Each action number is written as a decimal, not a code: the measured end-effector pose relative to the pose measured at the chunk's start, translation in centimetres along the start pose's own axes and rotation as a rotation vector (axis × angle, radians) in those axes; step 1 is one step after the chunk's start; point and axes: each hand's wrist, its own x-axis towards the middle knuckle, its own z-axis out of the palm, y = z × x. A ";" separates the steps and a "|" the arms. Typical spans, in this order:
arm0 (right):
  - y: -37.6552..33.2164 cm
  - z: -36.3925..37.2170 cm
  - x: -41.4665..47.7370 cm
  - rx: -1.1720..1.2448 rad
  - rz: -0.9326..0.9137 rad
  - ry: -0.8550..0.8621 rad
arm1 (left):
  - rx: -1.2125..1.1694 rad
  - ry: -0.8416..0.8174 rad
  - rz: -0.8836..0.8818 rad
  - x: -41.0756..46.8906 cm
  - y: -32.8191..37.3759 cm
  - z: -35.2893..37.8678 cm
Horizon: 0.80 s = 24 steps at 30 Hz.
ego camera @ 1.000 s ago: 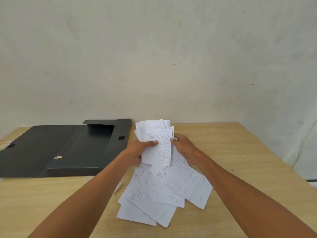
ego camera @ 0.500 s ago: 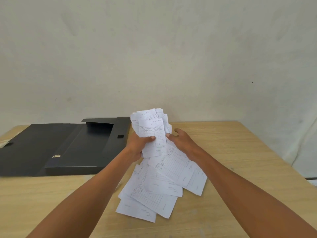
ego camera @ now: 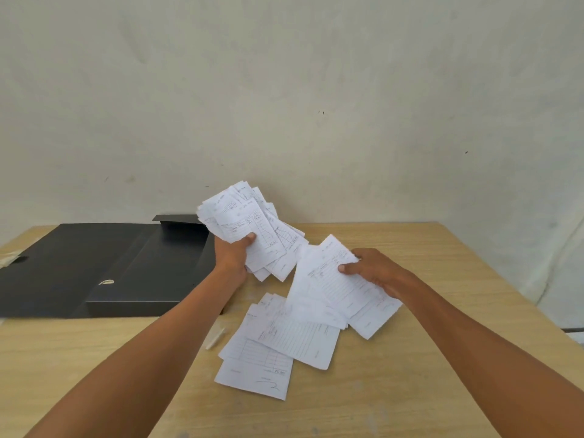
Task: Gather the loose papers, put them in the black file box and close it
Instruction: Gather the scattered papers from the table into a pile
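My left hand (ego camera: 233,256) grips a fanned stack of white printed papers (ego camera: 252,226), raised above the table beside the box. My right hand (ego camera: 376,270) pinches a few more sheets (ego camera: 328,289) at their upper edge, lifted off the pile. Several loose papers (ego camera: 278,346) still lie overlapping on the wooden table in front of me. The black file box (ego camera: 151,273) lies open at the left, its lid (ego camera: 60,263) folded flat outward to the left.
The wooden table (ego camera: 426,374) ends at a pale wall behind. A small clear plastic piece (ego camera: 215,338) lies left of the loose papers. A scrap of tape or plastic (ego camera: 8,257) sits at the table's far left edge.
My hands have parted: the left lifted the stack up and tilted it left toward the box, while the right moved right and down and took hold of further sheets from the pile.
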 end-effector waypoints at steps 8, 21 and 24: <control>-3.0 -1.4 -0.5 0.221 -0.230 0.249 | 0.202 -0.143 0.089 0.3 -0.6 -0.2; -5.8 7.0 2.6 0.137 -0.249 0.431 | 0.272 -0.509 0.034 -3.0 -0.1 2.9; -5.9 7.7 2.7 0.016 -0.160 0.495 | 0.205 -0.402 0.040 -3.4 -0.6 3.7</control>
